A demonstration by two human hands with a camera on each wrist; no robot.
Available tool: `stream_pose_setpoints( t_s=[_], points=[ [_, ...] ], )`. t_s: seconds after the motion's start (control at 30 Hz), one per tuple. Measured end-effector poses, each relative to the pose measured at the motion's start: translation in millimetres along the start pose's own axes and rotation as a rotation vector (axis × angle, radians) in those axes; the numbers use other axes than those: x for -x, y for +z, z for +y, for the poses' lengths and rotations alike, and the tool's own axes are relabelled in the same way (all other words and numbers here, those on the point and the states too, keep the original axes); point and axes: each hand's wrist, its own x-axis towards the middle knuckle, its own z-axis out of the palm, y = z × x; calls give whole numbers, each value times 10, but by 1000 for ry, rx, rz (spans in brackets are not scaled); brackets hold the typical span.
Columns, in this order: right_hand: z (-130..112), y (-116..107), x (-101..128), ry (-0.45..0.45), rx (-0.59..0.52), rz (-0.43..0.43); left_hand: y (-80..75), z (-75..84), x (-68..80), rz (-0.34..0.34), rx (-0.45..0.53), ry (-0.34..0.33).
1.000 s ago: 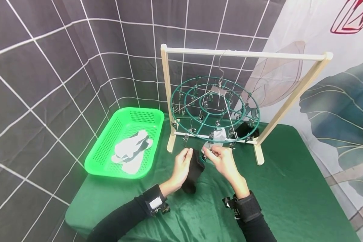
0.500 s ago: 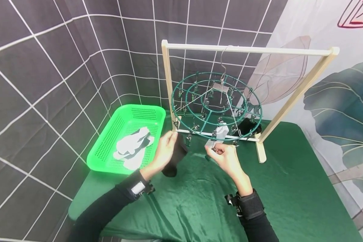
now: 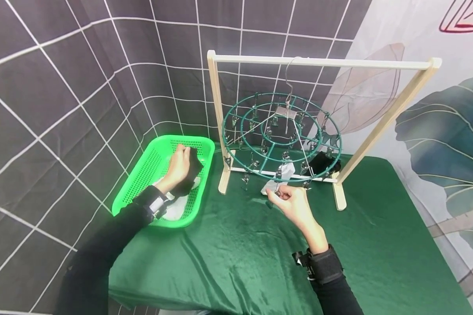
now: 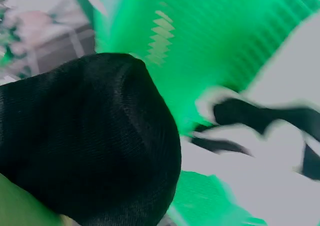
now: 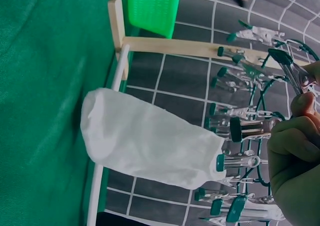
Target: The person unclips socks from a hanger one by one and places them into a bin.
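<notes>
My left hand (image 3: pixel 180 164) grips a black sock (image 3: pixel 192 171) and holds it low inside the green basket (image 3: pixel 139 186). In the left wrist view the black sock (image 4: pixel 85 141) fills the near side, above white and black socks (image 4: pixel 260 151) lying in the basket. My right hand (image 3: pixel 279 197) is under the front rim of the round green clip hanger (image 3: pixel 236 144) and pinches a metal clip (image 5: pixel 299 78). A white sock (image 5: pixel 150 141) hangs from a neighbouring clip just above that hand; the head view shows this white sock (image 3: pixel 287 171) too. A second black sock (image 3: pixel 323 164) is clipped at the hanger's right.
The hanger hangs by a wire hook from a wooden rack (image 3: pixel 319 63) standing on the green cloth table (image 3: pixel 240 253). A dark gridded curtain (image 3: pixel 63 87) closes the left and back. A leaf-print cloth (image 3: pixel 437 131) hangs at the right.
My left hand has carried the black sock leftward from the hanger's front into the green basket. My right hand has stayed at the clip under the hanger's front.
</notes>
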Motion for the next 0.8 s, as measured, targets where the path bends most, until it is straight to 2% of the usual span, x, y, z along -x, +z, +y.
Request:
stream_pose_setpoints(
  t_s=[0.07, 0.17, 0.43, 0.57, 0.8],
  points=[
    [-5, 5, 0, 2, 5, -3, -9, -140, -65, -20, -100, -19],
    [4, 17, 2, 10, 18, -10, -29, -304, -125, -87, -256, -4],
    [33, 30, 7, 32, 8, -14, 64, -743, -251, -346, -612, 151],
    [32, 28, 5, 30, 2, -28, 122, -856, -240, -409, -689, 153],
    [21, 14, 4, 38, 7, -31, 247, -1005, -255, -405, -730, 91]
  ],
)
